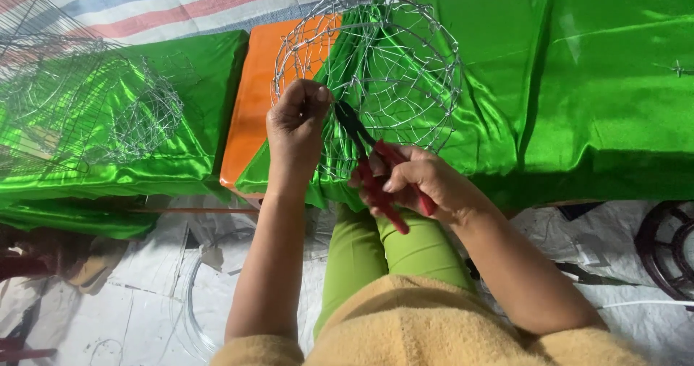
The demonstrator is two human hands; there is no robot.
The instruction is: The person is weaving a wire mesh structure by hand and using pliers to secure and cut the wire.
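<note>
Up close, two hands work a round wire frame with red-handled pliers.

Well left of the grip, a second wire frame (108,113) lies on shiny green cloth (607,84). Nearer, the left hand (296,124) pinches the lower left edge of the round wire frame (376,69), fingertips closed on the wire. An orange panel (253,105) shows just behind that hand. Right of the pinch, the right hand (416,181) is clenched round the handles of the pliers (369,160), whose dark nose points up toward the pinched spot. Green fabric fills the frame's inside, above both hands.
</note>
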